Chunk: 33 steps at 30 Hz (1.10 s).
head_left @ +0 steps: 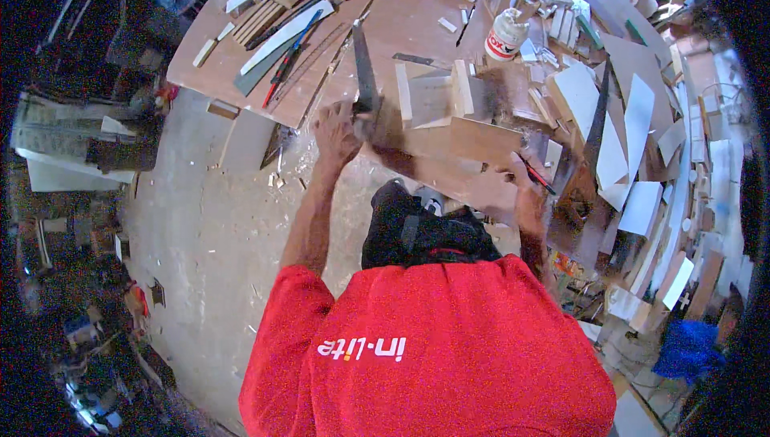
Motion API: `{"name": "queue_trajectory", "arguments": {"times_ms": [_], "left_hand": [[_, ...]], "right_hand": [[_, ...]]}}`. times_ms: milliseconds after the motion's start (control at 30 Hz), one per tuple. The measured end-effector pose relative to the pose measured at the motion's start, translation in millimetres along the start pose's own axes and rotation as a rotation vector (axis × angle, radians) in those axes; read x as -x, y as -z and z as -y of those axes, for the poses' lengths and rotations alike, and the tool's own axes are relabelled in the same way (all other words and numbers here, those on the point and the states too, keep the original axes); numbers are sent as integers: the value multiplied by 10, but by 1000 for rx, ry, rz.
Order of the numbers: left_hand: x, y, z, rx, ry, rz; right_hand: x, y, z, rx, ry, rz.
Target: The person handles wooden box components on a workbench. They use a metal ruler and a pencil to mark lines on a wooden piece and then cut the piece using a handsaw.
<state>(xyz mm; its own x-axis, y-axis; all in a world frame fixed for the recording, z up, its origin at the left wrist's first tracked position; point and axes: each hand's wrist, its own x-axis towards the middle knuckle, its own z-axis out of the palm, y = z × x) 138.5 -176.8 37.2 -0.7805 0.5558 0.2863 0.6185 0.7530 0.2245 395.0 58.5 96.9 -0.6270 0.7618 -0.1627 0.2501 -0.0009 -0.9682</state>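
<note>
"Red shirt (433, 349) nearest. Hands?"
"Left hand (337, 134) at a dark square (363, 64) over the brown table (417, 28), grip unclear; right hand (525, 195) grasping a red-and-black pen (535, 174), near right."
"Beyond?"
"Concrete floor (208, 220) left, offcuts (638, 128) heaped right."

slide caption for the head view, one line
Left hand beside a dark blade, right hand holding a slim red tool at a wood-strewn table.

Glare at upper right, dim grainy left, fisheye-bent edges, dark shadow on the tabletop (401, 26).
</note>
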Motion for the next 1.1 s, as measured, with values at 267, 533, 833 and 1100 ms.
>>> {"name": "queue_trajectory", "arguments": {"times_ms": [267, 533, 833, 1100], "left_hand": [[-399, -193, 305, -28, -307, 258], [-486, -369, 621, 51, -447, 129], [-265, 1131, -926, 443, -498, 151], [141, 919, -1620, 425, -667, 141]], "right_hand": [[-40, -118, -238, 50, 82, -56], [16, -278, 172, -151, -63, -109], [-228, -379, 278, -148, 48, -151], [-165, -429, 440, -180, 95, -140]]}}
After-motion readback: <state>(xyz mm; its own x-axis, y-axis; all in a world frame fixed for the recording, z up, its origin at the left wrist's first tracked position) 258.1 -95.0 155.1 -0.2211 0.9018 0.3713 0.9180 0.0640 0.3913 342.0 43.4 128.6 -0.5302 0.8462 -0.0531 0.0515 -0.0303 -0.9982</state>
